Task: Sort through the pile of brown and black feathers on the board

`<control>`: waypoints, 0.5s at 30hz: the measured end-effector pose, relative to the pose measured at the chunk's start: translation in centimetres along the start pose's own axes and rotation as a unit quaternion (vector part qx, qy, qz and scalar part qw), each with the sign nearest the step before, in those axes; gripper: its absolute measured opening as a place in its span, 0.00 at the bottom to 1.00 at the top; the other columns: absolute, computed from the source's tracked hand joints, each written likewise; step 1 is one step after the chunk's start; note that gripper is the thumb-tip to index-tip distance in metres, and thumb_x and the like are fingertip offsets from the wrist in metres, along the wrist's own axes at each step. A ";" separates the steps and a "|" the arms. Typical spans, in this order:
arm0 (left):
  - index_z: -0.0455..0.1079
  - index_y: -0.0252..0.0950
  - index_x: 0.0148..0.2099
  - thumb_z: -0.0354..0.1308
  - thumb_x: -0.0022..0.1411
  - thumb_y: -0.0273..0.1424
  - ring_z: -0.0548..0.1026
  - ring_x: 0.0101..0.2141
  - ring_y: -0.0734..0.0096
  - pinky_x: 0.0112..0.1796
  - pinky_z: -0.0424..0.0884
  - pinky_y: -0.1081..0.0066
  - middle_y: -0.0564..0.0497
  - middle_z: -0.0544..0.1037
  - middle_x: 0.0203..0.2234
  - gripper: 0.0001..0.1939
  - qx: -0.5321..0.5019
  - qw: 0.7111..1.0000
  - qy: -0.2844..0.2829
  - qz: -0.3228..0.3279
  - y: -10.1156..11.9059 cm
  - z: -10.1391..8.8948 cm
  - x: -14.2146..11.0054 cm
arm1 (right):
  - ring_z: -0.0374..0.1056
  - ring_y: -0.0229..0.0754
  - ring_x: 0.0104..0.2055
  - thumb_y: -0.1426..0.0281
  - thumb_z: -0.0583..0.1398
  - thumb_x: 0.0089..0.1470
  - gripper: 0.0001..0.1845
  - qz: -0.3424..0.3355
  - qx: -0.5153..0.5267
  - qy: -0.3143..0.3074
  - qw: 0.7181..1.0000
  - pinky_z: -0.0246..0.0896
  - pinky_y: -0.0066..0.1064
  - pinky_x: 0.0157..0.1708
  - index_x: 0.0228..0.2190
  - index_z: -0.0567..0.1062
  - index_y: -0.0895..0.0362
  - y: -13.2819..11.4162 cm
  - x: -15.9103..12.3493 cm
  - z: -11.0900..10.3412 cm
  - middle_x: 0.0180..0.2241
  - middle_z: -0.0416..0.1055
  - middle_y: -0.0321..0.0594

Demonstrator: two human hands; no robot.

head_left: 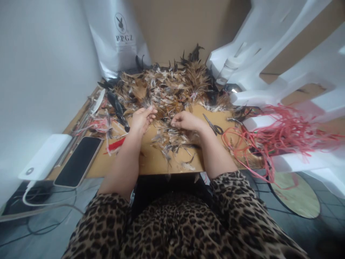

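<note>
Brown, white and black feathers (172, 86) lie in a large heap across the back of the wooden table. In front of the heap, my left hand (142, 119) is closed, thumb and forefinger pinched. Wispy feather tips show just behind its fingertips, but I cannot tell whether they are held. My right hand (187, 121) is also closed in a pinch, its fingertips pointing left, a short gap from my left hand. Whatever sits in that pinch is too small to make out. Loose small feathers (172, 144) are scattered below and between both hands, towards the table's front edge.
Black-handled scissors (214, 126) lie right of my right hand. Tangled pink-red ribbon strands (291, 133) spread over white packaging at the right. A phone (79, 162), a white power bank (45, 156) with cable, and a red strip (116, 144) are on the left. A printed bag (118, 39) stands behind.
</note>
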State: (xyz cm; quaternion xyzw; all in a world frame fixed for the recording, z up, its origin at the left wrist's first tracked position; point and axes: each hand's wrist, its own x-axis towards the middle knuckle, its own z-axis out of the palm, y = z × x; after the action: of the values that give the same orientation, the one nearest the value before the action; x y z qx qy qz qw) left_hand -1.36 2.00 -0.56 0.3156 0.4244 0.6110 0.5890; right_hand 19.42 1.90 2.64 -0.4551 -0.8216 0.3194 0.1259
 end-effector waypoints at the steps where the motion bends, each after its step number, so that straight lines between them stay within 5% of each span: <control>1: 0.72 0.29 0.33 0.63 0.50 0.29 0.70 0.17 0.84 0.16 0.59 0.84 0.51 0.77 0.22 0.08 0.000 1.000 0.000 0.000 -0.1 -0.1 0.0 | 0.63 0.32 0.24 0.70 0.58 0.46 0.10 0.003 0.003 -0.005 1.000 0.56 0.23 0.29 0.29 0.77 0.61 -0.1 -0.3 -0.3 0.23 0.72 0.34; 10: 0.72 0.29 0.32 0.64 0.48 0.30 0.69 0.18 0.85 0.17 0.59 0.84 0.51 0.77 0.23 0.09 -0.006 1.000 -0.009 0.002 -0.4 -0.2 0.2 | 0.64 0.33 0.27 0.75 0.59 0.41 0.09 -0.002 -0.075 -0.031 0.997 0.55 0.24 0.30 0.28 0.77 0.59 0.6 -0.8 0.5 0.27 0.74 0.36; 15: 0.72 0.30 0.33 0.64 0.48 0.30 0.70 0.18 0.84 0.17 0.59 0.84 0.50 0.77 0.23 0.10 -0.002 1.000 -0.028 -0.008 -0.4 -0.3 0.0 | 0.62 0.32 0.25 0.68 0.60 0.43 0.09 0.010 0.114 0.030 0.993 0.57 0.24 0.29 0.26 0.75 0.61 1.5 -1.1 -0.7 0.23 0.71 0.35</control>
State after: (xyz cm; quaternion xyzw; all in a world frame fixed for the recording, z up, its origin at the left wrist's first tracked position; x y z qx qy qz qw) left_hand -1.48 1.95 -1.03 0.3281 0.4093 0.5976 0.6063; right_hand 21.40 1.81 2.31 -0.4556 -0.7708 0.3986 0.1984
